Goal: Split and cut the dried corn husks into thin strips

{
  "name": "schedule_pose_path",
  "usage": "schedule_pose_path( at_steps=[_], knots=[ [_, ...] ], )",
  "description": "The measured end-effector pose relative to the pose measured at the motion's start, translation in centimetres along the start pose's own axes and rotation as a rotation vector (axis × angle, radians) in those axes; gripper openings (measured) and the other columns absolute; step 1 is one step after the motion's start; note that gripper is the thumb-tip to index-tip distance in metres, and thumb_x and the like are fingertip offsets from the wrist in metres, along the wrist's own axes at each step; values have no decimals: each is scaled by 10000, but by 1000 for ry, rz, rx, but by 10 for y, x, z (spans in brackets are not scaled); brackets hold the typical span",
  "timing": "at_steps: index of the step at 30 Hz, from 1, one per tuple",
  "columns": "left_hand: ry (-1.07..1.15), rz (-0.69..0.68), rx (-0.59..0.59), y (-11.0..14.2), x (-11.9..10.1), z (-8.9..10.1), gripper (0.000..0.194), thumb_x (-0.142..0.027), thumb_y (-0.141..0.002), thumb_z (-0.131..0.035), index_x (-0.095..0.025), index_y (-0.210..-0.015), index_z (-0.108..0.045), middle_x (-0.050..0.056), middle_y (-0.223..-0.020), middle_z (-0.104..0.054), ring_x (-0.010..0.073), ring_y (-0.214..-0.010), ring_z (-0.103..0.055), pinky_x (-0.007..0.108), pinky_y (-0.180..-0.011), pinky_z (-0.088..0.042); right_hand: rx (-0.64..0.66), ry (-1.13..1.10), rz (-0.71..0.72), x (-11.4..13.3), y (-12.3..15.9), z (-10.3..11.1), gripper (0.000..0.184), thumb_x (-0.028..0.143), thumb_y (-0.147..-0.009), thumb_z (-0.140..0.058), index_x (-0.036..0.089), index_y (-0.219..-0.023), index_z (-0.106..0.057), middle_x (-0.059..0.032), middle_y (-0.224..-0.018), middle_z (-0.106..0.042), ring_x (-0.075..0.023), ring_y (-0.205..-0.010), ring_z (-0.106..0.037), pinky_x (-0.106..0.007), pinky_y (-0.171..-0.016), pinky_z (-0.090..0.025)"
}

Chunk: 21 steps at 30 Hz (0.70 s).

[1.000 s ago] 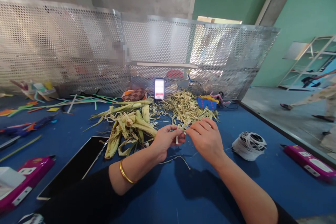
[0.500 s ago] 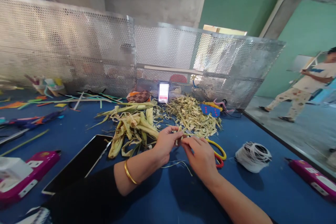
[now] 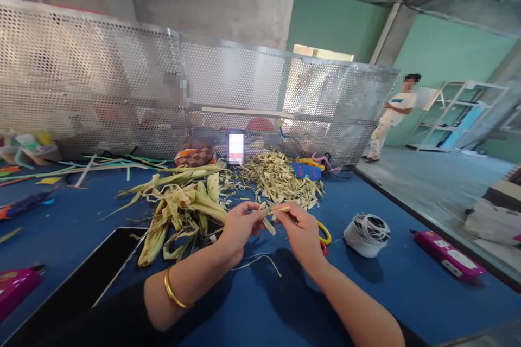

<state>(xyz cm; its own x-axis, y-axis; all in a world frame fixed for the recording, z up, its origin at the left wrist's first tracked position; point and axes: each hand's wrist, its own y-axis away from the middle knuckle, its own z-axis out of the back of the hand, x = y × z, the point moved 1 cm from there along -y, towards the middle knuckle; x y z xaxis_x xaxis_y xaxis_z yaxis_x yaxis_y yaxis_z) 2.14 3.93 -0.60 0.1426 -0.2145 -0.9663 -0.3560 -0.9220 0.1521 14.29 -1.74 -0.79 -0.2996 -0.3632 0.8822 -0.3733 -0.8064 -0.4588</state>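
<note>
My left hand [image 3: 242, 227] is closed, its thumb and fingers pinching a narrow strip of corn husk [image 3: 268, 225]. From the other side my right hand [image 3: 299, 233] pinches the same strip between thumb and forefinger. Behind the left hand lies a heap of long dried corn husks [image 3: 183, 200]. A pile of shredded husk pieces [image 3: 280, 176] spreads beyond both hands. Scissors with a yellow and red handle [image 3: 324, 233] lie partly hidden behind the right hand. A loose white string [image 3: 260, 259] rests on the blue table below the hands.
A ball of white string [image 3: 367, 234] stands to the right, near a magenta power strip [image 3: 448, 255]. At left lies a black tablet-like panel [image 3: 81, 282]. A lit phone [image 3: 235, 147] stands against the perforated metal screen [image 3: 232, 81]. A person [image 3: 393, 114] stands beyond the table.
The view has swung to the right, so things on the table sit further left. The husk strip hangs at a different angle between my fingers. The person at right now stands more upright.
</note>
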Motion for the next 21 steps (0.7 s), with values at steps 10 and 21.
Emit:
schedule_pose_path(
  at_steps=[10,21],
  knots=[
    [-64,-27,114,5,3,-4,236,-230,-632,-692,-186,-774,-509,-57,-516,-566,78,-436,-523,193,-496,-408,90,-70,-145,4,-3,5,213,369,-781,-570,187,-670,-574,21,-582,-562,-118,-523,-501,-233,-533,-411],
    [-155,-55,172,4,3,-3,156,-141,-708,-595,-196,-786,-471,-89,-514,-528,32,-358,-388,167,-438,-341,113,95,-161,-5,-7,11,167,357,-728,-598,192,-709,-586,21,-590,-581,-125,-485,-495,-248,-500,-392]
  ],
)
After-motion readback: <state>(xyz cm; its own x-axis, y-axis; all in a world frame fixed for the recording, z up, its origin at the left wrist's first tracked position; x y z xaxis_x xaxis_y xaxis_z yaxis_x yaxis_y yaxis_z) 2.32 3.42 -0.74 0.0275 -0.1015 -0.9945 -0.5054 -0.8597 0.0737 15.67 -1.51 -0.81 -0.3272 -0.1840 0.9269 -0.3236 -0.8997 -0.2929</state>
